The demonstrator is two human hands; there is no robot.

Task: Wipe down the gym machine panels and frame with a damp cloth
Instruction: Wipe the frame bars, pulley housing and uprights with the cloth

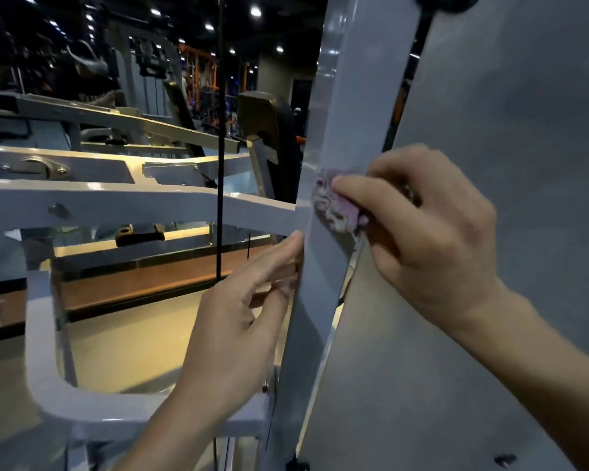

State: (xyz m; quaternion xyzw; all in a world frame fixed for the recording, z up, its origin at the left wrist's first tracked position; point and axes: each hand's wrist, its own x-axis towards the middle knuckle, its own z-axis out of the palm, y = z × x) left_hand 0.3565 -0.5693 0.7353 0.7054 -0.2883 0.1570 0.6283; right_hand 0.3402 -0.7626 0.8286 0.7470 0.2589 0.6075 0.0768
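Observation:
A pale grey upright frame post point(323, 266) of the gym machine runs from top to bottom near the middle. My right hand point(429, 232) grips a crumpled purple and white cloth point(334, 200) and presses it against the face of that post. My left hand point(238, 321) is lower, its straight fingers touching the post's left edge. A large grey side panel point(507, 130) fills the right of the view, just behind the post.
White frame bars point(133, 198) of the machine stretch to the left, with a curved lower bar point(48, 385). A black cable point(221, 164) hangs vertically in front of them. A padded seat back point(266, 120) and other gym machines stand in the dim background.

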